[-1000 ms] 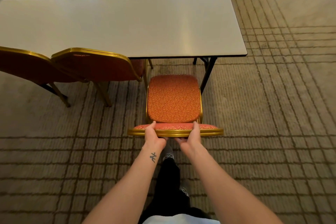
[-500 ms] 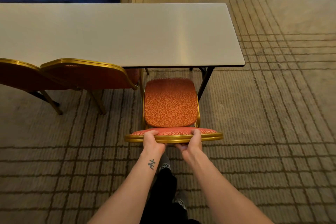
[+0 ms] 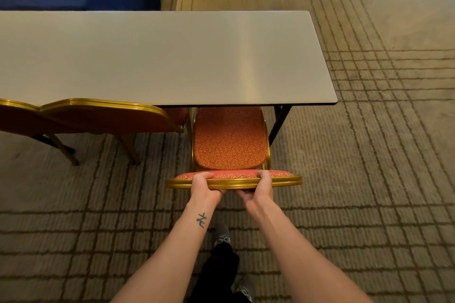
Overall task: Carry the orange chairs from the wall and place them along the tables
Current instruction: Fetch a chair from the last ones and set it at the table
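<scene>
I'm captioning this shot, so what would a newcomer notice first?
The left hand and right hand grip the gold-rimmed back of an orange chair at centre, its seat partly under the long pale table. A second chair and a third chair stand to its left along the table's near edge.

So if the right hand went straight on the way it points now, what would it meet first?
The right hand grips the chair's backrest. Straight on, above the seat, it would likely meet the near edge of the table, though the height is unclear.
</scene>
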The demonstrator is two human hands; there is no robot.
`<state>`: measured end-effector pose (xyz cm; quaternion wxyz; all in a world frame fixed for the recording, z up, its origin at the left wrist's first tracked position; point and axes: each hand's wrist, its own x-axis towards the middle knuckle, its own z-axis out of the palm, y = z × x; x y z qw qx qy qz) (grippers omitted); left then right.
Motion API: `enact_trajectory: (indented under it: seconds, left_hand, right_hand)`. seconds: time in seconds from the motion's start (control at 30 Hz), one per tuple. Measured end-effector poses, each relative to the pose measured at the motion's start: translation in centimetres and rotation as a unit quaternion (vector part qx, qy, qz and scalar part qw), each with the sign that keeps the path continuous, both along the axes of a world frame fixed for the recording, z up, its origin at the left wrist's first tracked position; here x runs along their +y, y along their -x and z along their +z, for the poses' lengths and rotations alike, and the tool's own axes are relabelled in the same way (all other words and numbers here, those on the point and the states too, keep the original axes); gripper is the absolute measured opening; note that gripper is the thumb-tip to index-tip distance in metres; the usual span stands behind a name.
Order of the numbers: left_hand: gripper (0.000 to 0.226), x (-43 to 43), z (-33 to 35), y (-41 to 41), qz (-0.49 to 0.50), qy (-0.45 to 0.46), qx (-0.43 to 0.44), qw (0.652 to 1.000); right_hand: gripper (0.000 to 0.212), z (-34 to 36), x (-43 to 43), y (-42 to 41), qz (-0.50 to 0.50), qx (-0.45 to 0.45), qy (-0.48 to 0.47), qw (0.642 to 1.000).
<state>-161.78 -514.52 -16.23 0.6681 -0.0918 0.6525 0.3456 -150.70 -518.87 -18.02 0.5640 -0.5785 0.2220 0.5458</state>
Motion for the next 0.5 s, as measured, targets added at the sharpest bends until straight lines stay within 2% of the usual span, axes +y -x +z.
enact_trajectory:
  seconds: [0.1, 0.27, 0.4, 0.5]
  left_hand:
    - [0.030, 2.0, 0.1, -0.4, 0.012, -0.009, -0.019, 1.000]
    - [0.044, 6.4, 0.1, -1.5, 0.005, -0.003, -0.018, 1.000]
    - [0.035, 9.8, -0.2, -1.9, 0.000, -0.012, -0.037, 0.999]
    - [0.039, 12.6, -0.6, -2.5, -0.002, -0.009, -0.049, 0.999]
  right_hand:
    - [0.043, 0.0, 1.9, -0.4, 0.004, -0.003, -0.009, 1.000]
    - [0.045, -0.2, 6.0, -1.6, 0.008, -0.005, -0.017, 1.000]
    - [0.048, -0.4, 9.4, -2.1, 0.006, -0.005, -0.016, 1.000]
    - [0.049, -0.7, 12.0, -2.9, -0.001, 0.004, -0.019, 1.000]
